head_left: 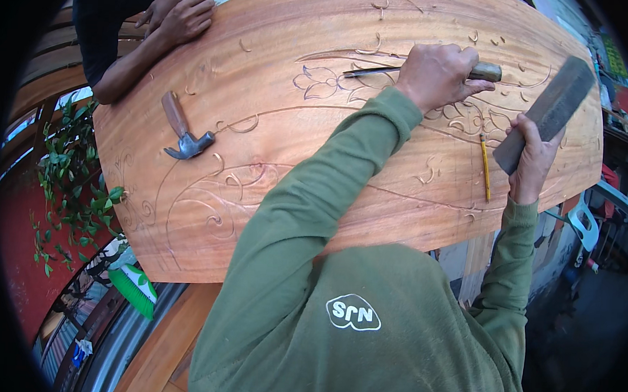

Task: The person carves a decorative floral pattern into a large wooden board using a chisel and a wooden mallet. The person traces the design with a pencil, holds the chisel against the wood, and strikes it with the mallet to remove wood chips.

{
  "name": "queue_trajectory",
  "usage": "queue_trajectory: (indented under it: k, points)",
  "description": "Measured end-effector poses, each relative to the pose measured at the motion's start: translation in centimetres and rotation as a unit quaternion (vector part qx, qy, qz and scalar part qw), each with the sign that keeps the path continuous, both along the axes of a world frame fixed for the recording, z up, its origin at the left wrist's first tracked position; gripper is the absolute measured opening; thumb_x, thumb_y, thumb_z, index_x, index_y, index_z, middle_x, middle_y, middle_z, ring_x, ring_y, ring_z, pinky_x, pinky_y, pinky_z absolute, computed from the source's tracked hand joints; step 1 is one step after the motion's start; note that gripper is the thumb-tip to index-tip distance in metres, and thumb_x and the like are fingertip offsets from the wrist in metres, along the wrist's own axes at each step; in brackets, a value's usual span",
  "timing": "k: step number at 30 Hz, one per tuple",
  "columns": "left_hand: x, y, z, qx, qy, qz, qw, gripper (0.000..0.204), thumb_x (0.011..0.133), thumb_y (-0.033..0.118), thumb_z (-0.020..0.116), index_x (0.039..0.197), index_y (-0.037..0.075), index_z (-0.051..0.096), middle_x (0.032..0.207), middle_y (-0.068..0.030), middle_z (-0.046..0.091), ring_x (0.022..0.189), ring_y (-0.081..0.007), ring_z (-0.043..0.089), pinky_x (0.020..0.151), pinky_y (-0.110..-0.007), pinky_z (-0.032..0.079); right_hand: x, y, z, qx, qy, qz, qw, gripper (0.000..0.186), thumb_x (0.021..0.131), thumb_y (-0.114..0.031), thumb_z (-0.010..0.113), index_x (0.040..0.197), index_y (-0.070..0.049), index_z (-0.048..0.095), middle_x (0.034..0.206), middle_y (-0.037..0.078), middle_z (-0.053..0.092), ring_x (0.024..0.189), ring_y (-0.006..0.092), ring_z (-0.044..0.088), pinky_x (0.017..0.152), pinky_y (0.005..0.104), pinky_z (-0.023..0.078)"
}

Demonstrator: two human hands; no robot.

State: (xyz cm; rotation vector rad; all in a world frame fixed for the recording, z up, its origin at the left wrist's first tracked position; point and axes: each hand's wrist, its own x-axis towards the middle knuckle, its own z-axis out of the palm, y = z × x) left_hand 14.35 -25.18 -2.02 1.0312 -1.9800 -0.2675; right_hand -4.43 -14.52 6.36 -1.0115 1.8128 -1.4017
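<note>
My left hand [435,76] is closed around a carving chisel [372,71], whose wooden handle sticks out to the right of my fist. The blade points left and its tip lies over a flower outline drawn on a broad wooden panel [309,143]. My right hand [531,155] grips the lower part of a dark rectangular block [558,94], tilted up to the right near the panel's right edge. A yellow pencil [485,168] lies on the panel to the left of that hand. Carved vines and petals run across the wood.
A claw hammer [185,131] rests on the panel's left part. Curled wood shavings [427,174] are scattered about. Another person's hands [178,13] rest at the far left edge. Below the left edge are a green brush [135,290] and a leafy plant [73,171].
</note>
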Motion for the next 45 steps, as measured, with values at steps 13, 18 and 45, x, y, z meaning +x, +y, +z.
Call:
queue_trajectory:
  k: [13, 18, 45]
  points:
    - [0.4, -2.1, 0.9, 0.015, 0.048, 0.108, 0.993, 0.058, 0.083, 0.070, 0.080, 0.078, 0.013, 0.069, 0.062, -0.0072, 0.067, 0.056, -0.0288, 0.068, 0.048, -0.042, 0.052, 0.8, -4.8, 0.3, 0.037, 0.150, 0.153, 0.976, 0.079, 0.085, -0.006, 0.071, 0.159, -0.009, 0.043, 0.096, 0.002, 0.063, 0.079, 0.0120, 0.061, 0.071, 0.0285, 0.055]
    - [1.9, -4.1, 4.3, 0.240, 0.020, 0.019, 0.970, 0.057, 0.081, 0.065, 0.083, 0.094, 0.010, 0.076, 0.075, -0.0140, 0.073, 0.068, -0.0316, 0.074, 0.057, -0.043, 0.058, -1.0, -5.8, 0.4, 0.065, 0.194, 0.260, 0.944, 0.086, 0.082, -0.009, 0.070, 0.164, -0.017, 0.043, 0.097, 0.002, 0.060, 0.084, 0.0112, 0.058, 0.078, 0.0279, 0.053]
    - [5.5, -9.3, 3.0, 0.541, 0.295, -0.307, 0.725, 0.046, 0.104, 0.056, 0.068, 0.107, 0.011, 0.066, 0.073, 0.0072, 0.053, 0.052, -0.0015, 0.042, 0.045, -0.019, 0.033, 2.2, -12.3, 2.0, 0.006, 0.429, 0.222, 0.876, 0.072, 0.078, -0.011, 0.076, 0.147, -0.003, 0.058, 0.098, 0.007, 0.069, 0.081, 0.0186, 0.066, 0.077, 0.0359, 0.054]
